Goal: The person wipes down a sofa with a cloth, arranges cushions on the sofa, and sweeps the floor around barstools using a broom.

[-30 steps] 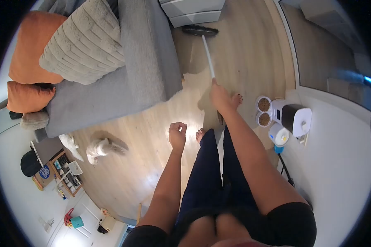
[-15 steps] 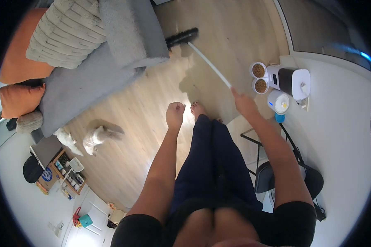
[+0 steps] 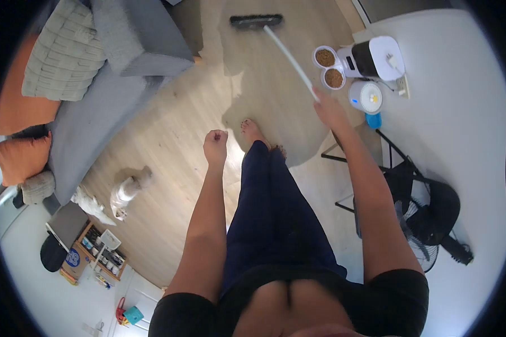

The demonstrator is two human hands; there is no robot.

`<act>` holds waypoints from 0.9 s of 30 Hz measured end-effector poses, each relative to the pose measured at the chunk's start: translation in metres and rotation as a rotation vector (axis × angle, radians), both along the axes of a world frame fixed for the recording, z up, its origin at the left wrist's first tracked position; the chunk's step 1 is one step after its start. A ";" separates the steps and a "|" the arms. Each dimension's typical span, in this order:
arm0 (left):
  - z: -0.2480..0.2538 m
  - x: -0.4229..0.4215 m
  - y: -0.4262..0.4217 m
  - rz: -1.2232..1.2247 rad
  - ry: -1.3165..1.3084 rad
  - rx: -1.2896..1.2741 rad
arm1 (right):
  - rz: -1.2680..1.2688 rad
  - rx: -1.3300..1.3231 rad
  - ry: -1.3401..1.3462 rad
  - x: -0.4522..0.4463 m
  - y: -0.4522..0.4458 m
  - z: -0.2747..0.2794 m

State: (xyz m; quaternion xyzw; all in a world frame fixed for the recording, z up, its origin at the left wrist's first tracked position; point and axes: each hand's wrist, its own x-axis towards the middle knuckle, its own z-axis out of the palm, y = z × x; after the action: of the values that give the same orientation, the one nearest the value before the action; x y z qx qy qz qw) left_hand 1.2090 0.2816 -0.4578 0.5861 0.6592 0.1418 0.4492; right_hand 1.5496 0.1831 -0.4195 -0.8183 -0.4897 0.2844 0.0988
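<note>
My right hand point(image 3: 330, 111) is closed round the white handle of a broom point(image 3: 289, 56), held out over the wooden floor. The broom's dark bristle head point(image 3: 256, 22) rests on the floor near the top of the view. My left hand point(image 3: 215, 147) is held in the air with its fingers curled in, to the left of my feet; whether anything is inside them is too small to tell. Two bowls of brown kibble point(image 3: 333, 78) stand to the right of the broom handle, attached to a white and black feeder point(image 3: 375, 58).
A grey sofa point(image 3: 101, 112) with orange and beige cushions runs along the left. Two white cats point(image 3: 123, 194) are on the floor beside it. A white round dispenser point(image 3: 366, 97) is near the right wall. Below it stand a black folding chair point(image 3: 402, 185) and a fan point(image 3: 424, 250).
The broom head has swung from the cabinet to the sofa's edge, then away from it to the right. The view has shifted, bringing the chair and fan into sight.
</note>
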 end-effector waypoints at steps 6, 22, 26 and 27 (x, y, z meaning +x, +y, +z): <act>-0.001 -0.018 -0.045 0.025 -0.088 -0.051 | -0.317 -0.308 0.126 -0.084 -0.027 -0.023; 0.011 -0.129 -0.041 -0.150 -0.159 -0.085 | -0.324 -0.254 -0.006 -0.179 -0.085 0.001; 0.020 -0.177 -0.022 -0.254 -0.118 -0.078 | -0.503 -0.167 0.053 -0.212 -0.059 -0.023; 0.020 -0.183 -0.017 -0.272 -0.127 -0.065 | -0.500 -0.141 0.003 -0.230 -0.060 -0.026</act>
State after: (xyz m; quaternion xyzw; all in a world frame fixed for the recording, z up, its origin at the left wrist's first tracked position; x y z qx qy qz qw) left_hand 1.0258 0.2646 -0.4383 0.6450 0.5483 0.0947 0.5238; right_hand 1.3192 0.1229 -0.4453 -0.9182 -0.2510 0.2860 0.1095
